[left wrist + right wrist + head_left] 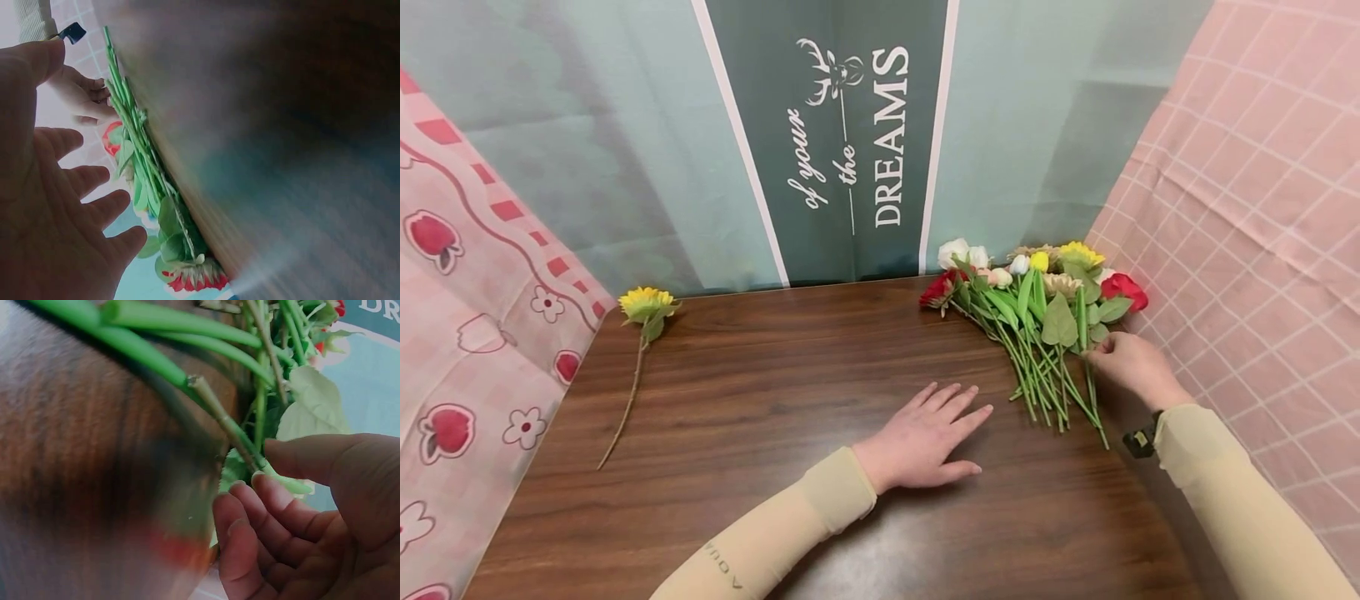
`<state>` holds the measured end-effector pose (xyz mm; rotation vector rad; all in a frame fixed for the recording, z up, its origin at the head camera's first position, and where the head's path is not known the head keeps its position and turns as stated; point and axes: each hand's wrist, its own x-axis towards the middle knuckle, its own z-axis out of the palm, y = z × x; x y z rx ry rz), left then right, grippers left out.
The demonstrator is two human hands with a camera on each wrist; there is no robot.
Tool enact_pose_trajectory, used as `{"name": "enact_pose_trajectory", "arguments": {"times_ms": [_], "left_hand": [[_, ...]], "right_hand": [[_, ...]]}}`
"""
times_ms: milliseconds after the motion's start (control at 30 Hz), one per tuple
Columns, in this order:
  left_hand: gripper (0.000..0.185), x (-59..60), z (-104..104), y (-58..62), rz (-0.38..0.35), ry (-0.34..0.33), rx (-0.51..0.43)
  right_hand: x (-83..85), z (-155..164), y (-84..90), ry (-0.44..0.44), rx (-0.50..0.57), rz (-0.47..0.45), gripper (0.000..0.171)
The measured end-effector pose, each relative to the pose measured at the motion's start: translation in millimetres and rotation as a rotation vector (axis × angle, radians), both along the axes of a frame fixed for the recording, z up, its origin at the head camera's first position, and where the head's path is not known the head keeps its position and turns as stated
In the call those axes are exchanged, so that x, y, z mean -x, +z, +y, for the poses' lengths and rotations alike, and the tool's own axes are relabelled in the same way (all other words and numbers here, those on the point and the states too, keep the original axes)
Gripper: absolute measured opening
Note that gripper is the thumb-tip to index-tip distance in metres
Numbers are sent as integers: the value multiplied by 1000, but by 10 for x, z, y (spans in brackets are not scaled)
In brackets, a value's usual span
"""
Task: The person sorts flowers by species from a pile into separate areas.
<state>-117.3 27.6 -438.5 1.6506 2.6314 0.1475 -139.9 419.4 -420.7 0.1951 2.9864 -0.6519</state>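
A bunch of artificial flowers (1037,308) lies on the dark wooden table (760,375) at the back right, with red, white and yellow heads and several green stems fanned toward me. My right hand (1108,357) reaches into the right side of the bunch. In the right wrist view its thumb and fingertips (262,487) pinch one green stem (240,440). My left hand (940,421) rests flat on the table left of the stems, fingers straight and spread, holding nothing. The left wrist view shows that open palm (56,212) beside the flowers (162,212).
A single sunflower (645,302) with a long thin stem lies at the table's far left. A green banner with white lettering (850,142) hangs behind, a pink patterned cloth (467,317) stands at the left, and a pink checked cloth (1247,208) at the right.
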Motion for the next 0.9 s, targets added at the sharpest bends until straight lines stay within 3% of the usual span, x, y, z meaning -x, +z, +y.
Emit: {"name": "enact_pose_trajectory", "arguments": {"times_ms": [200, 500, 900], "left_hand": [[79, -30, 23, -26, 4, -10, -2], [79, -18, 20, -47, 3, -7, -2], [78, -25, 28, -69, -13, -15, -16]], "right_hand": [[17, 18, -59, 10, 21, -69, 36], [30, -10, -45, 0, 45, -45, 29], [-53, -43, -2, -59, 240, -47, 39]]}}
